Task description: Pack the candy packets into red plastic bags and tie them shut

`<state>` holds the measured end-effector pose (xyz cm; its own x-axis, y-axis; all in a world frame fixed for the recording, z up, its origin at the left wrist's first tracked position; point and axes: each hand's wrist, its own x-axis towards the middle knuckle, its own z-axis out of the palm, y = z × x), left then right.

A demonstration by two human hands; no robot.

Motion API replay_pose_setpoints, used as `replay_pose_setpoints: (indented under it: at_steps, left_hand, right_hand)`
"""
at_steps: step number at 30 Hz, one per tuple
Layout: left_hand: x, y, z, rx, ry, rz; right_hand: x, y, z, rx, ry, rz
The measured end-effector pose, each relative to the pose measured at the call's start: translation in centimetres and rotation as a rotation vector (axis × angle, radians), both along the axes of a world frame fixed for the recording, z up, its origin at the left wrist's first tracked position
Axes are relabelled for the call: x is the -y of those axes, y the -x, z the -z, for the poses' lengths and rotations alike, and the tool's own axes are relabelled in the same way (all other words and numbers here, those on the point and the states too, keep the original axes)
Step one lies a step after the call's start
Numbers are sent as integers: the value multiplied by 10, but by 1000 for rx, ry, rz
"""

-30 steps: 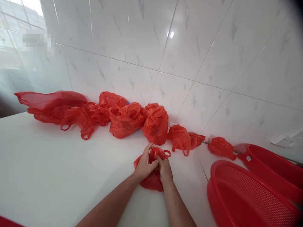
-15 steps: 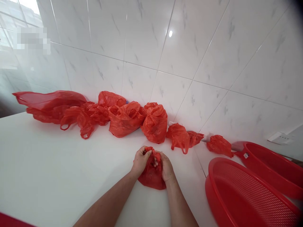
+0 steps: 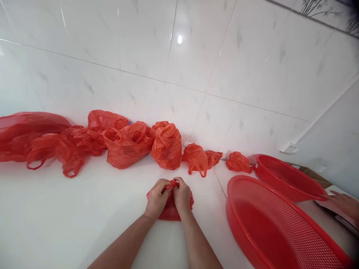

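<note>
1. Two bare hands, seen from above, work side by side over a white worktop point(image 3: 56, 216). The left hand point(image 3: 157, 198) has a closed grip, thumb and bent fingers pinching the gathered top of a red plastic bag point(image 3: 170, 210).
2. The right hand point(image 3: 182, 195) also has a closed grip, its fingers curled around the same bunched plastic, just beside the left.
3. The bag rests on the worktop, low and near the middle of the view. It is thin and crinkled, twisted together at the top and wider at its base.
4. The hands cover much of the bag's upper part and some of their own fingertips; its contents cannot be made out.
5. Behind it, a row of red bags point(image 3: 167, 149) lines the tiled wall point(image 3: 140, 48); the leftmost is cut off by the frame.
6. At right, a red mesh-sided basket point(image 3: 238, 231) is cut off below. Beyond it, another person's hand point(image 3: 343, 204), partly out of frame, is at the rim of a red basin point(image 3: 288, 181); its hold is unclear.
</note>
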<state>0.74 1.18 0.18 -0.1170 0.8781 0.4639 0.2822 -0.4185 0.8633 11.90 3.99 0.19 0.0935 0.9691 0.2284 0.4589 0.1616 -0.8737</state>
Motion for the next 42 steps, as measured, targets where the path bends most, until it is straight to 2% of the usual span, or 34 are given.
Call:
replay_pose_setpoints:
  at_steps: [4, 8, 13, 16, 18, 23, 25, 27, 30, 33, 35, 38, 40, 42]
  left_hand:
    - [0, -1, 1, -59, -6, -7]
    - [-1, 0, 2, -93, -19, -15]
    - [-3, 3, 3, -128, -50, -40]
    - [-4, 3, 5, -153, -75, -90]
    - [-3, 2, 6, -188, -107, -116]
    - [2, 6, 1, -204, -249, -121]
    - [1, 10, -1, -149, -273, -154]
    - [-2, 15, 0, -89, -267, -209]
    - [-6, 19, 2, -60, -262, -292]
    - [-2, 17, 2, -147, -304, -353]
    - [2, 12, 0, -312, -295, -311]
    - [3, 3, 0, -552, -172, -176]
    - [0, 1, 4, -608, -78, -126]
    - [-2, 4, 9, -609, 2, -103]
  right_hand:
    - [-1, -3, -1, -83, -31, -21]
    - [-7, -5, -2, -288, -23, -150]
    - [-11, -11, -1, -757, 177, -324]
    - [-16, -15, 3, -894, 155, -255]
    - [-21, -20, 7, -771, 94, -120]
    - [-32, -43, 16, -250, -54, 223]
    - [-36, -52, 19, -138, -71, 350]
    - [-38, -59, 20, -98, -74, 416]
    - [-38, -62, 21, -80, -71, 421]
    - [-34, -62, 20, -82, -56, 368]
    - [-33, -61, 21, -23, -5, 271]
    - [-34, -58, 24, 88, 91, 37]
    - [-36, -58, 26, 90, 71, 5]
    - [-39, -60, 30, 51, 38, 78]
